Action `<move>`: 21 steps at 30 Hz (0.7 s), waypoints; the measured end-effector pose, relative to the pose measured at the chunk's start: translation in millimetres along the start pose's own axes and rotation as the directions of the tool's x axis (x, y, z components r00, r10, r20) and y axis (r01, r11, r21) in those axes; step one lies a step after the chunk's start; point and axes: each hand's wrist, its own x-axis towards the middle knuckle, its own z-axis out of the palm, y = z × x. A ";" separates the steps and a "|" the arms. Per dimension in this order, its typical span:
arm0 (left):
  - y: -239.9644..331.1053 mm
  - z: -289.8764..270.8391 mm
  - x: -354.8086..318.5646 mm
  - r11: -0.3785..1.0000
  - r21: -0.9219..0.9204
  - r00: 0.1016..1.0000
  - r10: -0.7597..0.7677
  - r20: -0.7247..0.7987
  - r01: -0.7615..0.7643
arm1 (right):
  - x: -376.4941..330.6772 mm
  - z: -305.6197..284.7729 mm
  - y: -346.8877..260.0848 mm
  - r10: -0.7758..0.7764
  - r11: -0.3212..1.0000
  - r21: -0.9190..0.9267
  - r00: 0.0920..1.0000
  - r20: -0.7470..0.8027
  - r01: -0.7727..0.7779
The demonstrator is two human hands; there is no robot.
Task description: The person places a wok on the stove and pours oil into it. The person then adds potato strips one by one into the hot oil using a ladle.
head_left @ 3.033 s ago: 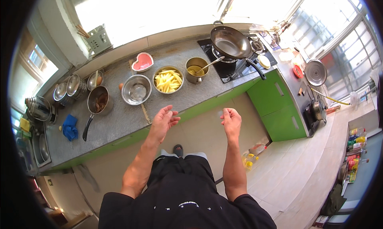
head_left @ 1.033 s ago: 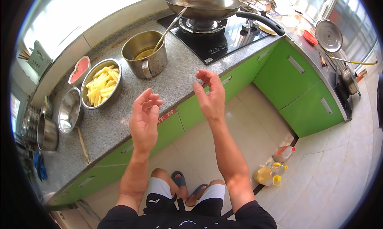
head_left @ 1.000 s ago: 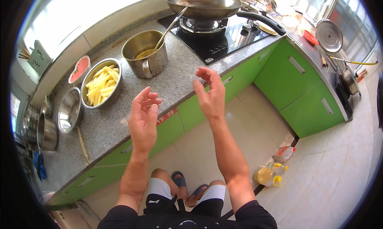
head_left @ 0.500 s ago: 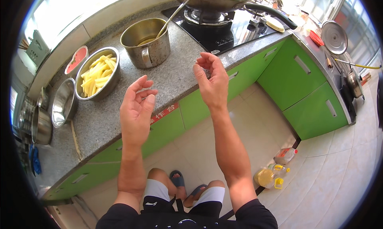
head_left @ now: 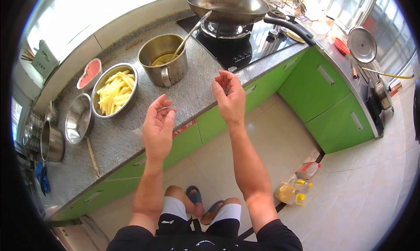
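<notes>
**Two empty hands hovering at the counter's front edge**

Both hands are hanging open and grasping nothing. The left hand is floating over the grey counter close to its front edge, fingers loosely curled and parted, touching no surface. The right hand is hovering just past the same front edge, fingers relaxed and slightly bent, also in contact with nothing.

Nearest to both hands, further in on the counter, a steel pot with a side handle is sitting with a ladle leaning in it, its handle tilting toward the stove. Left of the pot, a steel bowl of yellow potato strips is resting, with a red heart-shaped dish just behind it near the back edge. An empty steel bowl is lying further left, near a dark pan toward the counter's left end.

At the right end, a wok is standing on the black stove, its long handle reaching rightward. Green cabinet fronts are running below.
</notes>
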 end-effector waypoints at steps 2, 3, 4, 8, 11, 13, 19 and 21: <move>-0.4 -1.6 1.6 1.000 -0.010 1.000 -0.003 -0.010 0.003 | 2.9 0.3 -5.7 0.041 0.999 -0.015 0.999 0.010 -0.041; 2.5 -2.2 1.7 1.000 -0.003 1.000 -0.008 -0.018 0.008 | 3.9 1.2 -8.3 0.062 0.998 -0.019 0.998 0.017 -0.062; 5.3 -2.3 3.3 0.999 -0.032 0.999 -0.034 -0.027 0.033 | 4.5 1.3 -9.8 0.075 0.997 -0.004 0.997 0.021 -0.075; 7.1 -7.0 13.4 0.985 -0.121 0.990 -0.132 -0.043 0.126 | 3.5 -1.1 -14.2 0.131 0.991 0.010 0.990 0.048 -0.132; 22.1 -9.0 17.5 0.971 -0.112 0.975 -0.218 -0.047 0.212 | 3.6 -0.1 -27.7 0.201 0.979 0.005 0.977 0.072 -0.202; 38.9 -9.2 17.6 0.965 -0.096 0.968 -0.247 -0.036 0.243 | 3.3 0.9 -44.0 0.241 0.969 0.033 0.968 0.076 -0.244; 96.6 -20.9 20.1 0.948 -0.062 0.949 -0.314 -0.018 0.312 | 4.5 6.0 -97.7 0.315 0.938 0.121 0.945 0.090 -0.325; 115.9 -25.0 24.1 0.940 -0.078 0.943 -0.334 -0.014 0.332 | 7.0 8.3 -118.5 0.332 0.934 0.113 0.940 0.076 -0.339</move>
